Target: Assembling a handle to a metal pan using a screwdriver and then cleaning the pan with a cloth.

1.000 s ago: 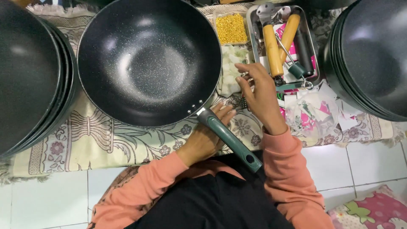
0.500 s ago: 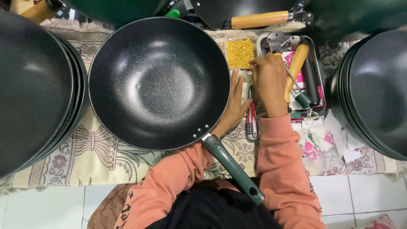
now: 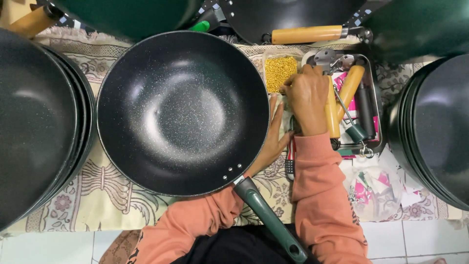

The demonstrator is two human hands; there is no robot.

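Left hand: our left hand (image 3: pixel 273 139) lay flat and loose against the right rim of the black wok (image 3: pixel 183 112), mid-frame.
Right hand: our right hand (image 3: pixel 308 98) reached into the small box of yellow bits (image 3: pixel 279 72), upper middle; we could not tell its grip.
Nearby: a metal tray (image 3: pixel 375 105) of wooden handles (image 3: pixel 351 84).

Your single head camera looks almost straight down from close above. It faces the black speckled wok (image 3: pixel 183 112) on the patterned cloth (image 3: pixel 63 215), with your forearms entering from the bottom edge and stacked pans cut off at both sides.
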